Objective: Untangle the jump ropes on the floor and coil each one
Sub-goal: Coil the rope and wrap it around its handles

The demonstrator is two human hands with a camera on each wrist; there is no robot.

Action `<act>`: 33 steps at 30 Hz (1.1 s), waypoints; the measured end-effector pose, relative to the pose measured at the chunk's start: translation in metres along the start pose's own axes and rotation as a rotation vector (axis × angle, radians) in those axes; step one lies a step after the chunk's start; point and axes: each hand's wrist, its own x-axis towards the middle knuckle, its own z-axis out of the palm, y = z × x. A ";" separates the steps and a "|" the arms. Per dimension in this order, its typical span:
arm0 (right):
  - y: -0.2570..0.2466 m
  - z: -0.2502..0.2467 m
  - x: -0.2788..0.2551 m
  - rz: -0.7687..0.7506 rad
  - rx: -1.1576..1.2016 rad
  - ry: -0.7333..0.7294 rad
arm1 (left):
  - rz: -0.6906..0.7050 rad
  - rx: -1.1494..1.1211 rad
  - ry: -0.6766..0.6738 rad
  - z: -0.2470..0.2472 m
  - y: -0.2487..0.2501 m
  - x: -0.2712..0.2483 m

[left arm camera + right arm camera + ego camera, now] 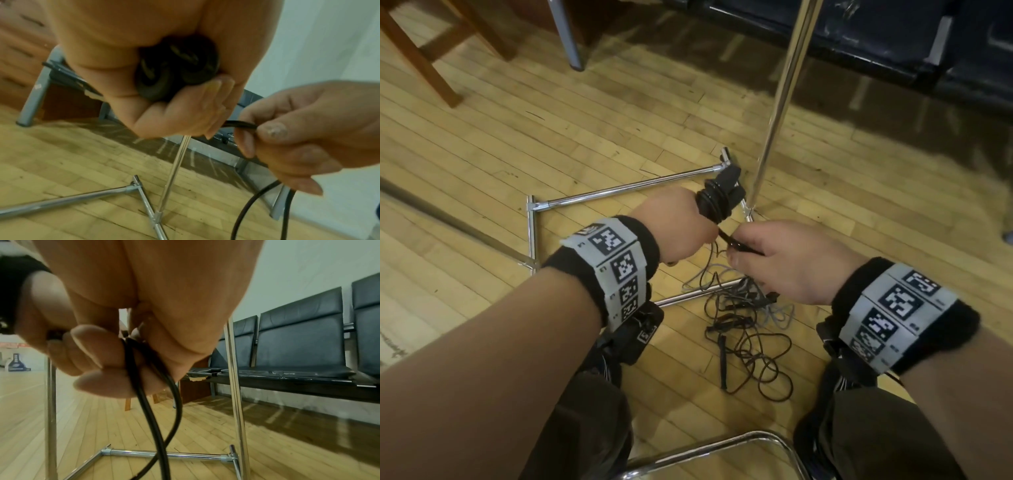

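Fingers of the left hand point(676, 228) curl tightly round a wound bundle of black rope and handles point(717, 200). Beside it, the right hand point(782, 260) pinches the loose black cord point(144, 386) feeding that coil. One rope looks nearly wound. Below, the remaining tangle point(748, 320) of black and grey ropes lies on the wooden floor point(482, 164), apparently untouched, beside a chrome frame point(626, 188).

My head view is evenly lit and soft; glare streaks the wooden floor point(482, 144) toward twelve o'clock, and boards bow at the edges. Both wrist views are blurred, each near palm out of focus.
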 end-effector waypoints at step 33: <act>0.013 -0.014 -0.011 -0.057 0.263 0.068 | 0.396 0.661 -0.544 0.033 0.027 -0.034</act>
